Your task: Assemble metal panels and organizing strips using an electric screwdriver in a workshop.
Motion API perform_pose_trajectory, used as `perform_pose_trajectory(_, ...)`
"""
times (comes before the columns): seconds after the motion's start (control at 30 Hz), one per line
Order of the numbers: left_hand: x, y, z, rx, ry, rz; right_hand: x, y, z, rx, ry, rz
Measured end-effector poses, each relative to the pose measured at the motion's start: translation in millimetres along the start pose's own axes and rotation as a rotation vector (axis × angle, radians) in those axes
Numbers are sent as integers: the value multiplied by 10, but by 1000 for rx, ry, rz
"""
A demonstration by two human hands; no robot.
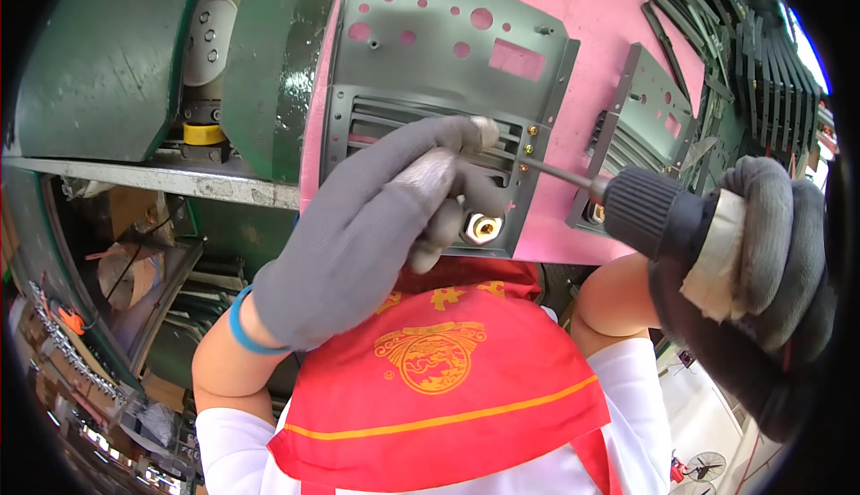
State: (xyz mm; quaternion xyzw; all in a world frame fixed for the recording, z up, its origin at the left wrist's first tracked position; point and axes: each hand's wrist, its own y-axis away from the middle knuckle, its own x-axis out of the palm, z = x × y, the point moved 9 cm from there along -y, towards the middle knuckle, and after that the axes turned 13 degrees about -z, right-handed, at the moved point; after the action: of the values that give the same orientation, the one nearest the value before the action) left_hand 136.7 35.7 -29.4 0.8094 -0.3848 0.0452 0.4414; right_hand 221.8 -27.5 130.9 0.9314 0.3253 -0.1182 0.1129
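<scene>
Head view: a pink board [582, 11] fills the far middle, with a grey punched metal panel [439, 56] lying on it and a second grey panel [649, 110] to its right. Green machine housing [98, 47] stands at the far left. The left hand [358, 235], in a grey glove, rests on the near part of the first panel, fingers curled together beside a brass fitting [484, 226], possibly pinching something small. The right hand [770, 253], gloved dark, is clamped around a black power screwdriver [654, 213], its bit at the panel's right edge near small brass screws [530, 137].
</scene>
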Motion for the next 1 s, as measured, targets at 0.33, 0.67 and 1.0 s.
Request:
perform_pose_trajectory(0.33, 99, -230, 130, -63, 228, -1, 505, 72, 235, -625, 720, 547)
perform_pose_trajectory(0.67, 79, -178, 177, -141, 170, -34, 662, 608, 40, -1321, 1461, 1162)
perform_pose_trajectory(1.0, 164, -142, 241, -195, 319, 5, 368, 777, -144, -1724, 1842, 1629)
